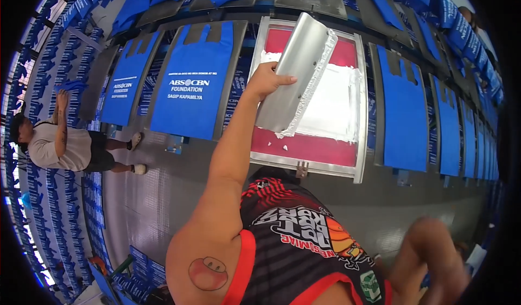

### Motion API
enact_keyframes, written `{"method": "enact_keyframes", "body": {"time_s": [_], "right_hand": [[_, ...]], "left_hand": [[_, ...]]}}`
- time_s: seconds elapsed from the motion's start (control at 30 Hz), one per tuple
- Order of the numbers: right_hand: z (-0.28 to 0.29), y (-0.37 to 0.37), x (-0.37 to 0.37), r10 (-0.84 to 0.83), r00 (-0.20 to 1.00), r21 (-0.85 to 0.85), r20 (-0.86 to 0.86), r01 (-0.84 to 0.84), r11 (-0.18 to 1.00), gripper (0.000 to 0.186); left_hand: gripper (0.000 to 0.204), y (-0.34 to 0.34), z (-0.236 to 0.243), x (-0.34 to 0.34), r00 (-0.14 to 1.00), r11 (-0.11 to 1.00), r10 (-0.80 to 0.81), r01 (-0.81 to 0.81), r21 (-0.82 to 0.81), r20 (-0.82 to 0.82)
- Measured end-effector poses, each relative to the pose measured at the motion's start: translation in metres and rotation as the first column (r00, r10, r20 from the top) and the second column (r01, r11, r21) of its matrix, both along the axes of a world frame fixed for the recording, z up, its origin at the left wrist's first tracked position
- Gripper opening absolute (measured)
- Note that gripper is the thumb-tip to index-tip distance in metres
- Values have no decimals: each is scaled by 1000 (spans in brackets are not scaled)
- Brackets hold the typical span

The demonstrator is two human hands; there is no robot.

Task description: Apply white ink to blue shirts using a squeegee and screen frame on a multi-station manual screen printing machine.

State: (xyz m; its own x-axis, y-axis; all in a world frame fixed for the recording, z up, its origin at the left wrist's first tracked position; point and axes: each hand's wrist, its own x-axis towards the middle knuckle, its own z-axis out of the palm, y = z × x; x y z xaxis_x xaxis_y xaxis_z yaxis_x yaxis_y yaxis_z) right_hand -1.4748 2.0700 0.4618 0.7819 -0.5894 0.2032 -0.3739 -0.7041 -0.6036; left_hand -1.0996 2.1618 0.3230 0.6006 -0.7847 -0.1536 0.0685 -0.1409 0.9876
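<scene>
My left hand (267,80) grips the left edge of a wide metal squeegee blade (302,66), whose right edge is smeared with white ink. The blade is tilted above a metal-framed printing screen (362,115) with red mesh and a broad patch of white ink (336,112). My right hand (434,264) is low at the bottom right, blurred, away from the screen; I cannot tell whether anything is in it. A blue bag with white print (190,87) lies on the flat board just left of the screen.
Plain blue bags (402,115) lie on boards to the right of the screen, and more lie on the boards ringing the press. Another person (59,142) at the far left reaches toward stacked blue bags. Racks of blue bags line the left side.
</scene>
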Motion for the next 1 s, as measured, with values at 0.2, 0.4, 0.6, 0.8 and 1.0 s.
{"method": "enact_keyframes", "body": {"time_s": [0.2,0.4,0.6,0.8,1.0], "right_hand": [[2,12,-15,-103,985,307,-137,141,941,29],[-39,17,-76,-151,929,603,-337,337,723,31],[-98,39,-222,-198,808,740,-555,588,328,34],[-87,137,-239,-397,754,767,-524,620,165,32],[-20,99,-194,-620,774,639,127,414,648,24]], "left_hand": [[46,-3,7,-2,999,1000,-16,17,-20,50],[48,8,-9,-7,999,997,6,-4,-75,32],[44,20,-29,-3,997,994,57,-61,-87,-50],[46,17,-36,-3,998,1000,-10,12,-23,64],[47,0,-2,-29,900,967,-233,173,189,368]]}}
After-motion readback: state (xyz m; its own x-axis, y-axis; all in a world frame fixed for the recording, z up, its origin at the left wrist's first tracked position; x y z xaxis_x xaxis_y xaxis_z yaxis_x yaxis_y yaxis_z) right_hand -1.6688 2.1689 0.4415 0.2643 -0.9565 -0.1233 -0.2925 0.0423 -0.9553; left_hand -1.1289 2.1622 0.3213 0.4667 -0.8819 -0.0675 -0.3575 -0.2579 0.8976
